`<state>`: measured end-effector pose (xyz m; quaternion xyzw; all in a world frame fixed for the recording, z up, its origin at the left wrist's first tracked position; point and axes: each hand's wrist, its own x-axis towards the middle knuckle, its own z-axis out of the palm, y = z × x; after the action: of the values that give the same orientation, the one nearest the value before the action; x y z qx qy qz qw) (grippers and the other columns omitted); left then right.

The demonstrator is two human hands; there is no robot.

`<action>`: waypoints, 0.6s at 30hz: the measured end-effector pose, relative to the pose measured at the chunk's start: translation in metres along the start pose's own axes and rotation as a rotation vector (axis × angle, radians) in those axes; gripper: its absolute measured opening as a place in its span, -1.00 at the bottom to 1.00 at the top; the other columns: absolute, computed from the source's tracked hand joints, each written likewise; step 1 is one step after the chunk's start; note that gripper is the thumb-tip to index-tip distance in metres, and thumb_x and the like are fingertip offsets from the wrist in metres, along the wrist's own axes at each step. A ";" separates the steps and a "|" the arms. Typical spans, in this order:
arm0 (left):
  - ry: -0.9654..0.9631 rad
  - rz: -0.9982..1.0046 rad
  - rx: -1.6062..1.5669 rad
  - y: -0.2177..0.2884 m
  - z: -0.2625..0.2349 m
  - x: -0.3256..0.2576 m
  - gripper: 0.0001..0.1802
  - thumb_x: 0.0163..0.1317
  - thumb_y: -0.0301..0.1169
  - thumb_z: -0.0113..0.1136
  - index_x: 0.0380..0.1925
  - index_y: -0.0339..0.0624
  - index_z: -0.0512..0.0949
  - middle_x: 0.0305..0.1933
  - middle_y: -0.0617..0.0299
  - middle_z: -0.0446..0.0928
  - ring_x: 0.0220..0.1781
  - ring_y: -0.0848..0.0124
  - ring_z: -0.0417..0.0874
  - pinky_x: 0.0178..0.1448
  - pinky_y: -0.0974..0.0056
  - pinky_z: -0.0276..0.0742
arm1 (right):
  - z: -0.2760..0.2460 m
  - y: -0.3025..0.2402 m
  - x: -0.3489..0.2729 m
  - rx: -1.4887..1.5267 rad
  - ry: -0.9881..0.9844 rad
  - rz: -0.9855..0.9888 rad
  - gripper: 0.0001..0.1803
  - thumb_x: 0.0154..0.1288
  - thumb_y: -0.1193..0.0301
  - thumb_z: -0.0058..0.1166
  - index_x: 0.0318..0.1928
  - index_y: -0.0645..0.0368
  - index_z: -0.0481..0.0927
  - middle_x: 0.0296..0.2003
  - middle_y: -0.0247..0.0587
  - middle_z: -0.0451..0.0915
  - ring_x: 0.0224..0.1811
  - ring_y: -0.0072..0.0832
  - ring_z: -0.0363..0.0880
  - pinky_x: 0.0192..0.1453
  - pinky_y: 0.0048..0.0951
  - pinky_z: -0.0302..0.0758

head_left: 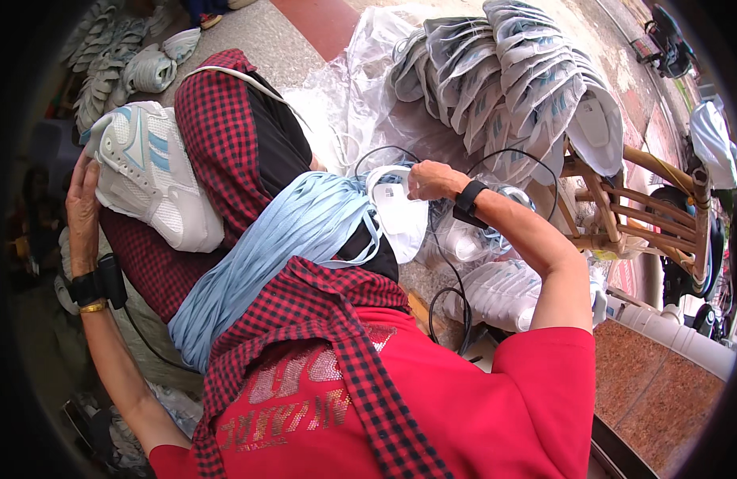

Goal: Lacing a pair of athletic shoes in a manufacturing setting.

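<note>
Fingers of the right hand [432,180] pinch a white shoe [400,209] at centre; the left hand [82,209], at nine o'clock, lies flat against a white sneaker [149,172]. Blue laces [264,255] drape between; stacked shoes [512,80] crowd one o'clock.

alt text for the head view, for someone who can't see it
A person in red rests the left hand on a white sneaker on their lap, while the right hand grips another white shoe above a bundle of light-blue laces.
</note>
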<state>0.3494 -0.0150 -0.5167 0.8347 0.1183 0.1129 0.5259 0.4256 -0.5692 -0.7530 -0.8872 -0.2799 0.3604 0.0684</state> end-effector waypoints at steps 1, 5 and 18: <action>-0.028 -0.007 0.002 -0.001 0.001 0.001 -0.33 0.45 -0.13 0.17 0.44 -0.19 0.28 0.37 0.18 0.42 0.37 0.45 0.44 0.42 0.33 0.34 | -0.003 -0.001 -0.001 -0.006 0.002 0.000 -0.71 0.20 0.19 0.28 -0.16 0.08 0.77 -0.22 -0.02 0.74 -0.15 -0.08 0.70 -0.04 -0.17 0.60; -0.017 0.013 0.039 -0.003 0.000 0.000 -0.27 0.42 -0.09 0.21 0.44 -0.22 0.26 0.37 0.12 0.42 0.36 0.41 0.45 0.41 0.32 0.36 | -0.047 0.000 -0.002 0.002 0.204 -0.042 -0.68 0.14 0.15 0.25 -0.30 0.17 0.75 -0.30 0.05 0.71 -0.20 -0.03 0.71 -0.13 -0.12 0.61; -0.001 0.996 0.656 0.119 0.121 -0.069 -0.72 0.12 -0.60 0.37 -0.13 -0.16 0.67 -0.06 0.19 0.66 0.08 0.23 0.64 0.19 0.20 0.51 | -0.327 -0.165 -0.056 0.140 0.735 -0.563 -0.67 0.40 0.27 0.07 -0.38 0.25 0.71 -0.62 -0.22 0.66 -0.60 -0.51 0.63 -0.48 -0.45 0.56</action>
<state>0.3317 -0.1899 -0.4647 0.9086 -0.2589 0.3031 0.1244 0.5409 -0.4364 -0.4271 -0.8387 -0.4420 0.0077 0.3180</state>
